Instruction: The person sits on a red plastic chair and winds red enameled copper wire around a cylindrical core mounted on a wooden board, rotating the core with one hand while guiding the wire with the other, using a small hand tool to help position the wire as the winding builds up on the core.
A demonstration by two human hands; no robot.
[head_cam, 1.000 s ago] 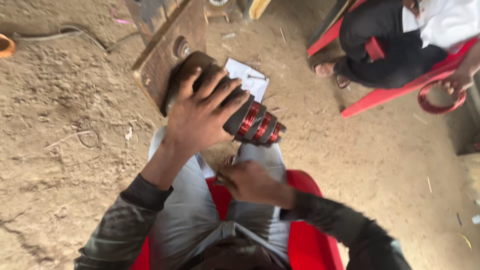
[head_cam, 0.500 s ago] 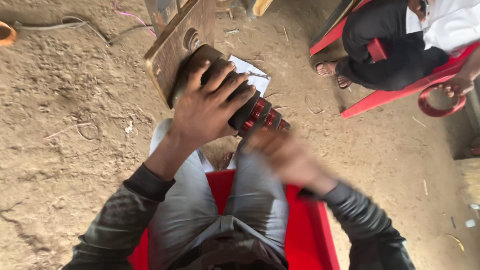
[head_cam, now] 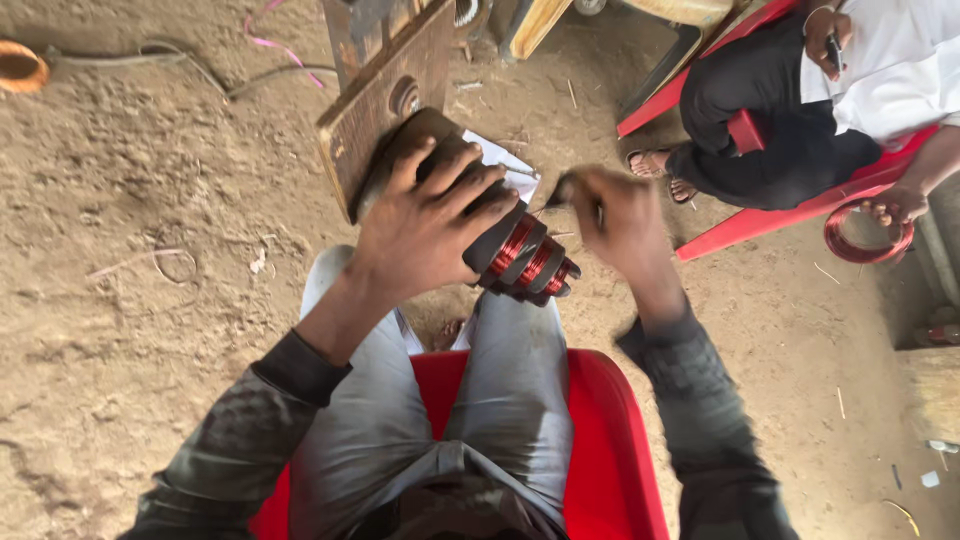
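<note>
My left hand (head_cam: 425,230) lies spread over a dark round motor core (head_cam: 505,250) wound with red copper wire coils (head_cam: 530,265), pressing it down above my knees. To its right, my right hand (head_cam: 615,220) is raised and blurred. Its fingers are pinched on a small dark thin thing near the core's end, too blurred to name. A wooden block (head_cam: 385,110) with a round hole stands just behind the core, and a white paper (head_cam: 510,165) lies under it.
I sit on a red plastic chair (head_cam: 600,440) over sandy ground. Another person sits on a red chair (head_cam: 790,215) at the upper right, holding a ring of red wire (head_cam: 865,240). A cable (head_cam: 180,60) and an orange rim (head_cam: 20,65) lie upper left.
My right hand has risen from my lap to beside the core's coil end. The left hand has stayed pressed on the core.
</note>
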